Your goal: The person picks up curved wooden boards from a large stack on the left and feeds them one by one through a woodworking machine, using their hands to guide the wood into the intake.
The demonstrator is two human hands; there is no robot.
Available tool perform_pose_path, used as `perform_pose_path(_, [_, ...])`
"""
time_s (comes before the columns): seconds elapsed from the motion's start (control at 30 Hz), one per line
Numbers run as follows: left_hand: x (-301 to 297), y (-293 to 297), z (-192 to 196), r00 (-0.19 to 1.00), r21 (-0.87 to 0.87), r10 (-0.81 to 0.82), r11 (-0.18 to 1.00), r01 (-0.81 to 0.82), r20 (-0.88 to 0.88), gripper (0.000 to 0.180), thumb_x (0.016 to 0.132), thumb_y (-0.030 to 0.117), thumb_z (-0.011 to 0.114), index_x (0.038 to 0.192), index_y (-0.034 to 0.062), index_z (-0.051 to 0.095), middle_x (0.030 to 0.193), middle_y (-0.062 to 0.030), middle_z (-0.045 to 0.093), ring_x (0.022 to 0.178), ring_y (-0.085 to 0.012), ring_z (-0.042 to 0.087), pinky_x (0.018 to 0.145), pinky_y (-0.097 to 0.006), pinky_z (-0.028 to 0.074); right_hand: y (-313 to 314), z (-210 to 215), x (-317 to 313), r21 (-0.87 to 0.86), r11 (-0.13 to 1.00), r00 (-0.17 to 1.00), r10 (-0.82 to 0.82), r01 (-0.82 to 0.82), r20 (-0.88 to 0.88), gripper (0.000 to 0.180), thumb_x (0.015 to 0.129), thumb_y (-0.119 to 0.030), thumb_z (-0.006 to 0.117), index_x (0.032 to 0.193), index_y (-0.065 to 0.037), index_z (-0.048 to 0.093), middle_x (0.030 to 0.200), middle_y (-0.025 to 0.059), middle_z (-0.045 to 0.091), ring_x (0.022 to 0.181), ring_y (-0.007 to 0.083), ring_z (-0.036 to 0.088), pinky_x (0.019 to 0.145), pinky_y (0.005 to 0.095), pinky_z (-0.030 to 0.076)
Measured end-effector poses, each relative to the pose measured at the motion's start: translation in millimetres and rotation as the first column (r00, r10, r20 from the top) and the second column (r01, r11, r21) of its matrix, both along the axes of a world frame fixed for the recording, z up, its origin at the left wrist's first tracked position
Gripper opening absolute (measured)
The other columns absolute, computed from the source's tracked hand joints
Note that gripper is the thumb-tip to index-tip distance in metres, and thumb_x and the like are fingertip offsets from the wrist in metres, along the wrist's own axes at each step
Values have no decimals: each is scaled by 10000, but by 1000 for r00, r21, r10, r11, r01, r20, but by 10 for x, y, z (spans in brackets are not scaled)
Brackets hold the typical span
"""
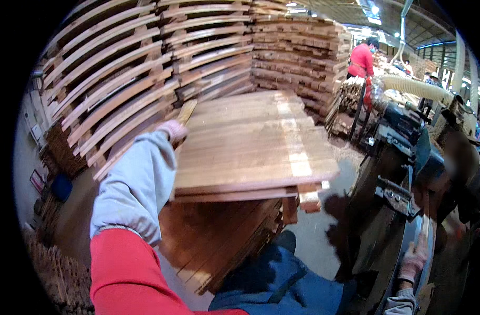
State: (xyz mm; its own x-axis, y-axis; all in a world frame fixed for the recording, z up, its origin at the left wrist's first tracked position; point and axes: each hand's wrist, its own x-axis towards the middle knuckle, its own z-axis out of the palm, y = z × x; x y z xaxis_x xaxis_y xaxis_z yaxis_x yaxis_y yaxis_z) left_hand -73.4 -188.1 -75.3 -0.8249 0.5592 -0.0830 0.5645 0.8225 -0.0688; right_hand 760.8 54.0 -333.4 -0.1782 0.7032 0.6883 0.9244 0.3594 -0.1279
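My left hand (172, 131), in a pale glove with a grey sleeve cover over a red sleeve, reaches out to the left edge of a flat stack of wooden boards (250, 142). Its fingers are closed on a narrow wooden slat (187, 111) that sticks up past the glove. My right hand (413, 260), also gloved, lies at the lower right against the edge of a woodworking machine (408, 142), beside a thin strip of wood (424, 227). Its grip is hidden.
Tall stacks of spaced planks (145, 68) and a denser board pile (297, 52) fill the background. A lower pile of boards (219, 247) sits under the flat stack. A person in red (361, 60) stands by a flexible duct hose (416, 86). A blue container (61, 187) is at left.
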Motion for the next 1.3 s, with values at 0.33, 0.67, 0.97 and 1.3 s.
perform_pose_path(0.33, [1636, 157, -37, 661, 853, -659, 519, 53, 359, 431, 983, 419, 695, 1131, 14, 711, 957, -46, 704, 812, -141, 643, 735, -306, 536, -2071, 1658, -2979, -100, 242, 245, 706, -965, -664, 704, 937, -248, 735, 1546, 1, 485, 1565, 223, 513, 1458, 339, 479, 1228, 428, 346])
perform_pose_path(0.67, [4081, 1081, -525, -130, 675, -956, 279, -683, 264, 482, 1019, 538, 621, 1166, 79, 624, 936, -76, 696, 781, -233, 716, 721, -384, 622, -2343, 1646, -2434, -297, 568, 523, 288, -768, -802, 914, 873, -121, 804, 1649, -73, 325, 1545, 226, 537, 1350, 256, 602, 1103, 357, 490])
perform_pose_path(0.97, [4988, 941, -841, -49, 950, -999, -26, 310, -11, 992, 939, 394, 729, 1651, -32, 184, 1626, -283, 386, 1529, -378, 373, 1255, -408, 320, -3475, 977, -459, -498, 838, 967, -256, 224, 4, 745, 788, -191, 795, 1460, 22, 554, 1371, 264, 620, 1219, 426, 614, 1054, 471, 497])
perform_pose_path(1.3, [3234, 83, -634, 224, 446, -804, -57, 893, -551, 498, 943, 254, 689, 1323, -60, 620, 1267, -235, 663, 1139, -444, 638, 1012, -509, 510, -2423, 564, -76, -97, 888, 893, -450, 449, 19, 727, 897, -189, 690, 1566, -42, 446, 1347, 249, 619, 1147, 454, 615, 1001, 516, 500])
